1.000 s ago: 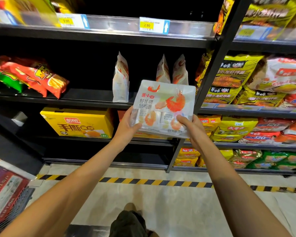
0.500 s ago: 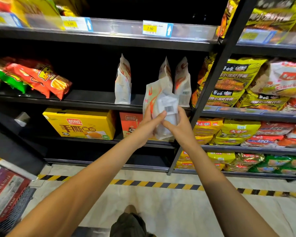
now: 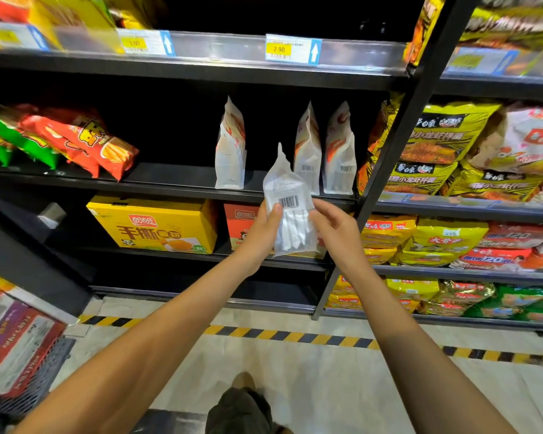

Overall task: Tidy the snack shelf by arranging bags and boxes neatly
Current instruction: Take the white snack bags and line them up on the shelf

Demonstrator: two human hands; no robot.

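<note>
A white shrimp-cracker bag (image 3: 290,211) is held upright in front of the black shelf (image 3: 176,183), its narrow side and barcode facing me. My left hand (image 3: 262,230) grips its left side, thumb beside the barcode. My right hand (image 3: 334,227) touches the bag's right side with its fingers loosely curved; a grip there does not show. Three bags of the same kind stand edge-on on the shelf behind: one to the left (image 3: 231,145) and two side by side (image 3: 308,148) (image 3: 339,151). A gap lies between the single bag and the pair.
Red and green chip bags (image 3: 76,139) lie at the shelf's left. One shelf down sit a yellow box (image 3: 157,227) and an orange box (image 3: 240,223). Right of the black upright post (image 3: 389,164), yellow noodle packs (image 3: 445,136) crowd the shelves. A basket of goods (image 3: 16,349) sits low left.
The bag has been turned from front-facing to edge-on and raised closer to the shelf. My right hand has slid from the bag's bottom corner to its right side.
</note>
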